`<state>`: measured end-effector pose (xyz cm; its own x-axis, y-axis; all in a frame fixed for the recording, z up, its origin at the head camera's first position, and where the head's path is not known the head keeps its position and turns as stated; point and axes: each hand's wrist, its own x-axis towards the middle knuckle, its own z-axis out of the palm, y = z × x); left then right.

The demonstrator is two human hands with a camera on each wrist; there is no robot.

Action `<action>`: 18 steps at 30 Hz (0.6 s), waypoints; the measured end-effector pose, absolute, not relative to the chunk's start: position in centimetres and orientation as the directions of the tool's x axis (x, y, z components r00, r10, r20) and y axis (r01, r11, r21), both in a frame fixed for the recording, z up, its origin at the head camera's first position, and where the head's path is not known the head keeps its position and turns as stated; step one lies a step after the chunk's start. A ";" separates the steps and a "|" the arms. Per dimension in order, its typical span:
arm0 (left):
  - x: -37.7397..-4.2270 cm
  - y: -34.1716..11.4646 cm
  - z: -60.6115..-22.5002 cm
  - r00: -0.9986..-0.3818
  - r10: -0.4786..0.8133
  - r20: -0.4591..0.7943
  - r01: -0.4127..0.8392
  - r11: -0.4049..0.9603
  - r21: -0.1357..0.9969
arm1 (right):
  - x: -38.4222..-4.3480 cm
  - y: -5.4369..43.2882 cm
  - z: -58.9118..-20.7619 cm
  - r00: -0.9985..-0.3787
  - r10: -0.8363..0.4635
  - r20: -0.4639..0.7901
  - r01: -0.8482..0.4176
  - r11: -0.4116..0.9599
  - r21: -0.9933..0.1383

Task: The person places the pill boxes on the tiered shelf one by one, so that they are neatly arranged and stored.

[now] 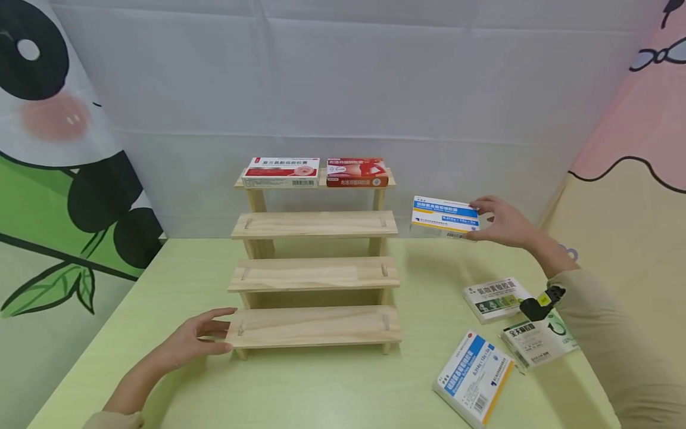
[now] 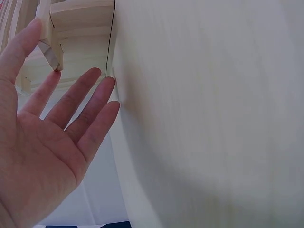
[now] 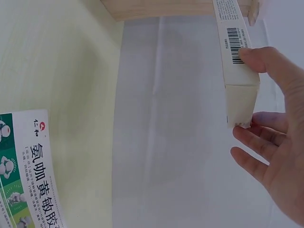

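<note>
My right hand [image 1: 504, 223] pinches one end of a white, blue and yellow medicine box [image 1: 445, 214], held up to the right of a stepped wooden display stand [image 1: 313, 328]. In the right wrist view, the thumb lies on the side of this medicine box [image 3: 232, 47] by its barcode, with fingertips at the opposite edge. At the stand's lowest step, my left hand [image 1: 195, 339] holds the left end between thumb and index finger; the other fingers extend loosely in the left wrist view. Two medicine boxes, one white and red [image 1: 281, 167], one red [image 1: 357, 168], lie on the top step.
On the table's right side lie a blue-and-white medicine box [image 1: 474, 378], a white box with green pictures [image 1: 493, 298] and a white-and-green box [image 1: 538, 342]. The right forearm passes close beside them. A pale cloth wall [image 1: 343, 89] stands behind the table.
</note>
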<state>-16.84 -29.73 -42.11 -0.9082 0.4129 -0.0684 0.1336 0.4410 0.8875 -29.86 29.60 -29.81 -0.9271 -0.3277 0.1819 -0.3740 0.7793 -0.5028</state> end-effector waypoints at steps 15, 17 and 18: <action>-16.9 -29.7 -42.3 -0.907 0.416 -0.060 0.137 0.428 0.894 | -28.5 28.3 -27.6 -0.894 -0.380 0.237 -0.447 0.725 -0.524; -16.8 -29.7 -42.2 -0.909 0.412 -0.067 0.129 0.431 0.893 | -28.4 28.0 -27.5 -0.891 -0.384 0.243 -0.454 0.721 -0.524; -16.8 -29.7 -42.2 -0.909 0.411 -0.070 0.127 0.432 0.893 | -28.3 27.9 -27.5 -0.887 -0.391 0.246 -0.461 0.720 -0.518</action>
